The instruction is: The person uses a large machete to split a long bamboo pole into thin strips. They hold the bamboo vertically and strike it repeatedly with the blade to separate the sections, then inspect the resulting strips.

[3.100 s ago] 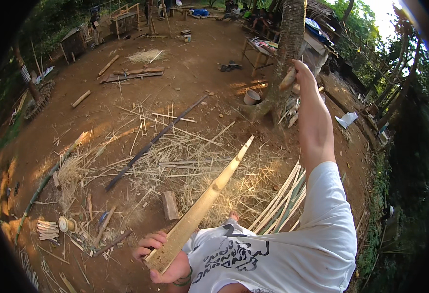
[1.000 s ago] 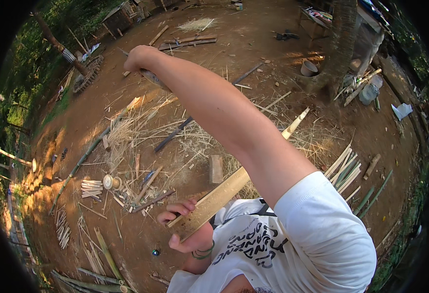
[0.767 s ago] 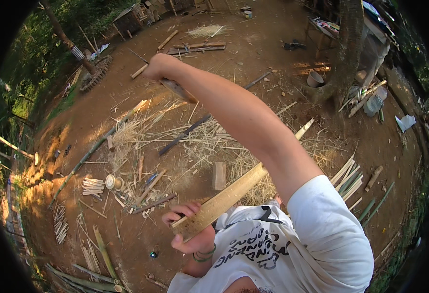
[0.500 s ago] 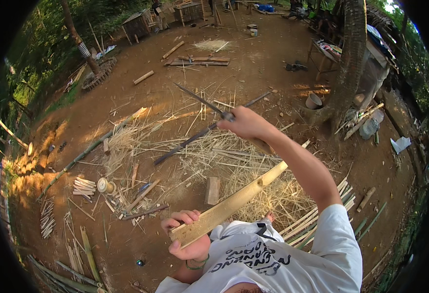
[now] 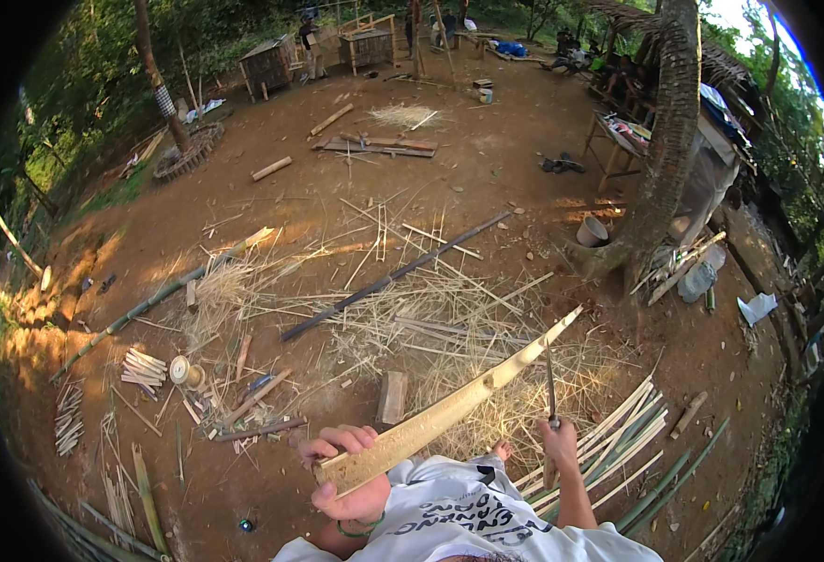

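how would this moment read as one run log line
left grip: split bamboo, held at near end | right grip: knife, pointing away | knife-bamboo contact: cannot tell | wooden block: on ground

**Soft daylight, a blown-out corner and a black rim**

Even daylight covers the brown ground (image 5: pixel 487 178), leaving mostly faint shadows. Warm orange patches glow at far left and just behind the bucket (image 5: pixel 592 231); a paler warmth lies on the straw (image 5: pixel 571 384). At upper right the sky (image 5: pixel 813 61) burns out to white, fringed blue along the lens edge, while the greenery below it sinks nearly to black. The bamboo strip (image 5: pixel 430 418) looks fairly sharp, the distant huts (image 5: pixel 370 49) soft. Fisheye distortion bends the outer parts inside a dark round border.
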Demonstrator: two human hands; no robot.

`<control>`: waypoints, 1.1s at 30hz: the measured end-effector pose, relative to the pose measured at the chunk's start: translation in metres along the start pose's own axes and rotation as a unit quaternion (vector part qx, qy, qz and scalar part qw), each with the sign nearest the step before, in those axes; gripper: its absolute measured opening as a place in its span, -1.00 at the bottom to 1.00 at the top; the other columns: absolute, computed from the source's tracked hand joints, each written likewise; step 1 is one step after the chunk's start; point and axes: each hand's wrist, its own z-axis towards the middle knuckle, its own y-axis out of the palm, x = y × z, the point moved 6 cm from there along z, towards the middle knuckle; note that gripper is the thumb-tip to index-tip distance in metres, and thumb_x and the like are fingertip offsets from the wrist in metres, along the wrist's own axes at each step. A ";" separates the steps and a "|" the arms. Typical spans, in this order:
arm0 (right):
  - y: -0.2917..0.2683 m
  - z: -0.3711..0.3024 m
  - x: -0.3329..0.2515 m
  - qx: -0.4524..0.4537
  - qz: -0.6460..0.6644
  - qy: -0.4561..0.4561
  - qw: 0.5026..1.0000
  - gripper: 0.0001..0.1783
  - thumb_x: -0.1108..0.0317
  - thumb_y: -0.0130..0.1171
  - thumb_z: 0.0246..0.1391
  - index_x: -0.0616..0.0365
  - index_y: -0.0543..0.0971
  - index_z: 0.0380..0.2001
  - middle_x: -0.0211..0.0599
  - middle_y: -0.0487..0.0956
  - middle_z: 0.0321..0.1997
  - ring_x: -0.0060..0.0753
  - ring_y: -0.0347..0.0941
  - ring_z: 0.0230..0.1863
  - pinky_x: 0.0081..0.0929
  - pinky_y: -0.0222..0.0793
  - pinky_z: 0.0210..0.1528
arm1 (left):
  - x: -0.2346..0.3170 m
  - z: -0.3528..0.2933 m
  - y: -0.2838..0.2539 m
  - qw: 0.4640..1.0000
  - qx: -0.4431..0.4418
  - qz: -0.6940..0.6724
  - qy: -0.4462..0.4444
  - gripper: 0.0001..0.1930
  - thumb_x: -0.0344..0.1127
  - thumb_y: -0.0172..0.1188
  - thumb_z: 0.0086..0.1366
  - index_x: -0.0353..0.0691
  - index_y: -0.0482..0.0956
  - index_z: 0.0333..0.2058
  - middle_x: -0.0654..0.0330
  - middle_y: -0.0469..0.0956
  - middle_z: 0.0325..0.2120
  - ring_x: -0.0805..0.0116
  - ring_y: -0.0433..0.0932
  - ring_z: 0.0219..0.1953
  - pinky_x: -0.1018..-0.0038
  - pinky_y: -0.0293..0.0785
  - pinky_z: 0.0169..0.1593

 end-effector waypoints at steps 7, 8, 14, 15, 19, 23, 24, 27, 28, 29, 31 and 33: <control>0.059 -0.020 0.184 -0.046 -0.071 0.168 0.982 -0.50 0.07 0.39 -0.02 0.44 0.60 -0.47 -0.07 0.63 -0.53 -0.14 0.64 -0.41 -0.26 0.51 -0.35 | -0.003 0.006 0.003 1.000 -0.016 -0.007 0.008 -0.56 0.07 0.11 0.12 -0.14 0.30 -0.20 0.11 0.37 -0.42 0.21 0.40 -0.35 0.22 0.36 -0.16; 0.064 -0.027 0.200 -0.050 -0.099 0.174 0.978 -0.46 0.06 0.38 -0.04 0.49 0.61 -0.44 -0.02 0.64 -0.52 -0.09 0.65 -0.39 -0.25 0.53 -0.32 | -0.003 0.006 0.002 1.000 -0.017 -0.005 0.009 -0.56 0.07 0.10 0.12 -0.14 0.30 -0.20 0.11 0.37 -0.42 0.21 0.40 -0.35 0.22 0.37 -0.16; 0.097 -0.062 0.296 -0.202 -0.244 0.152 0.936 -0.59 0.07 0.30 -0.15 0.13 0.72 -0.29 0.01 0.70 -0.26 0.04 0.67 -0.19 -0.17 0.56 -0.12 | -0.002 0.008 -0.009 1.000 0.002 0.010 0.009 -0.56 0.09 0.08 0.13 -0.13 0.29 -0.21 0.12 0.36 -0.42 0.22 0.40 -0.35 0.21 0.37 -0.15; 0.092 -0.075 0.301 -0.193 -0.242 0.170 0.936 -0.64 0.12 0.27 -0.13 0.07 0.73 -0.28 -0.02 0.71 -0.25 0.03 0.67 -0.19 -0.16 0.57 -0.14 | -0.004 0.008 -0.009 1.000 0.009 0.015 0.004 -0.56 0.10 0.07 0.13 -0.13 0.28 -0.21 0.12 0.36 -0.43 0.22 0.40 -0.35 0.21 0.37 -0.15; 0.118 -0.075 0.327 -0.308 -0.398 -0.036 0.863 -0.68 0.14 0.25 -0.11 0.05 0.73 -0.31 -0.02 0.70 -0.27 0.00 0.67 -0.21 -0.14 0.58 -0.16 | -0.005 0.008 -0.023 0.999 0.033 -0.008 0.018 -0.55 0.07 0.04 0.12 -0.17 0.27 -0.20 0.03 0.40 -0.41 0.13 0.45 -0.35 0.14 0.40 -0.16; 0.131 -0.069 0.341 -0.357 -0.446 -0.139 0.809 -0.70 0.13 0.20 -0.08 0.04 0.73 -0.34 -0.02 0.70 -0.27 -0.03 0.68 -0.21 -0.12 0.59 -0.18 | -0.006 0.009 -0.023 0.999 0.030 0.000 0.021 -0.54 0.08 0.04 0.12 -0.17 0.27 -0.19 0.04 0.40 -0.41 0.13 0.45 -0.34 0.13 0.40 -0.14; 0.125 -0.059 0.328 -0.351 -0.439 -0.140 0.815 -0.69 0.12 0.18 -0.06 0.04 0.73 -0.34 -0.02 0.70 -0.26 -0.05 0.68 -0.21 -0.11 0.59 -0.19 | -0.005 0.011 -0.020 0.999 0.026 -0.003 0.023 -0.54 0.08 0.04 0.13 -0.17 0.27 -0.19 0.04 0.39 -0.41 0.13 0.45 -0.34 0.13 0.40 -0.14; 0.104 -0.034 0.291 -0.243 -0.299 0.115 0.916 -0.66 0.05 0.22 -0.07 0.03 0.74 -0.33 -0.03 0.70 -0.30 0.02 0.67 -0.23 -0.15 0.58 -0.15 | -0.008 0.014 -0.016 1.000 0.012 -0.003 0.017 -0.54 0.09 0.05 0.12 -0.17 0.28 -0.19 0.05 0.39 -0.42 0.14 0.45 -0.35 0.13 0.39 -0.13; 0.100 -0.029 0.278 -0.206 -0.247 0.193 0.927 -0.64 0.03 0.23 -0.07 0.03 0.74 -0.33 -0.03 0.70 -0.31 0.04 0.66 -0.23 -0.16 0.57 -0.14 | -0.006 0.014 -0.014 1.000 0.012 0.004 0.019 -0.55 0.09 0.05 0.13 -0.16 0.28 -0.20 0.07 0.39 -0.41 0.16 0.43 -0.35 0.16 0.39 -0.14; 0.097 -0.026 0.271 -0.185 -0.228 0.196 0.936 -0.62 0.03 0.23 -0.08 0.07 0.74 -0.32 -0.01 0.70 -0.31 0.05 0.66 -0.22 -0.17 0.57 -0.12 | -0.007 0.015 -0.010 1.000 0.008 0.004 0.012 -0.55 0.09 0.06 0.13 -0.14 0.28 -0.21 0.10 0.38 -0.41 0.19 0.42 -0.35 0.18 0.38 -0.15; 0.099 -0.013 0.252 -0.152 -0.193 0.189 0.951 -0.56 0.03 0.23 -0.10 0.17 0.73 -0.31 0.04 0.70 -0.30 0.06 0.65 -0.18 -0.20 0.55 -0.08 | -0.004 0.015 -0.009 1.000 0.007 0.007 0.014 -0.57 0.09 0.06 0.14 -0.13 0.27 -0.22 0.12 0.37 -0.40 0.22 0.41 -0.35 0.21 0.38 -0.16; 0.096 -0.013 0.226 -0.167 -0.164 0.218 0.947 -0.50 0.03 0.22 -0.13 0.30 0.71 -0.33 0.13 0.68 -0.26 0.07 0.65 -0.13 -0.19 0.54 -0.05 | -0.005 0.014 -0.009 1.000 0.006 0.006 0.010 -0.57 0.09 0.07 0.13 -0.12 0.27 -0.23 0.12 0.37 -0.40 0.22 0.41 -0.35 0.22 0.37 -0.16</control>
